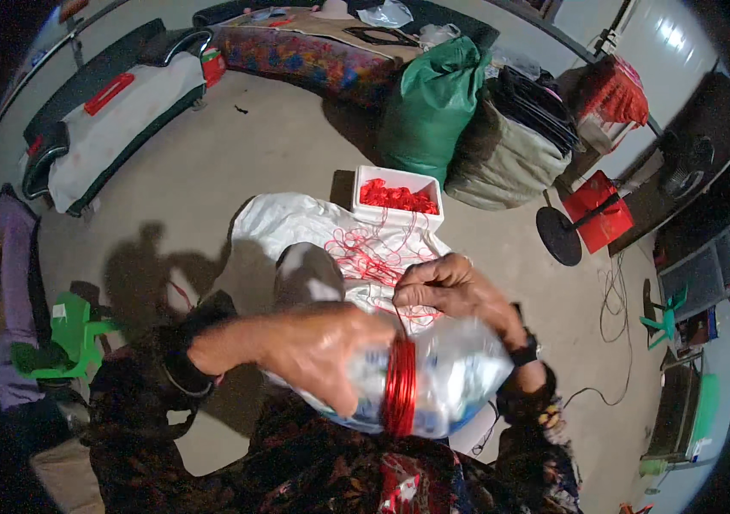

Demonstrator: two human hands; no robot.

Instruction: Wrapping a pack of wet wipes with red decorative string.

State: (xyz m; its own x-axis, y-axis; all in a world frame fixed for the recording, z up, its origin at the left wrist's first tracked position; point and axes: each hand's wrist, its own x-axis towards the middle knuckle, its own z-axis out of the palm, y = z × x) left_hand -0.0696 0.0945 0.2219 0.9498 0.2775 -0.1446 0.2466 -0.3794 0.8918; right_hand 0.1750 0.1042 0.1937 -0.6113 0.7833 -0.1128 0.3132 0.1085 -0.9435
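Note:
Across my lap lies a bulky bundle (472, 368) in clear, shiny plastic with blue and white showing through; I cannot tell what is inside. Thin red cord (400, 390) is wound round its middle in many close turns. My left hand (318, 347) lies over the bundle's left end with its fingers curled round it, slightly blurred. Above the right part, my right hand (446, 287) pinches the red cord between thumb and fingers. Loose loops of the same cord (369, 257) trail over a white sheet (283, 218) beyond my hands.
A white foam box (399, 217) with red material inside stands past the sheet. Behind it are a green sack (433, 107) and a pale sack (506, 163). A green chair (74, 338) is at left, a round black stand base (558, 236) at right, with cable on the floor.

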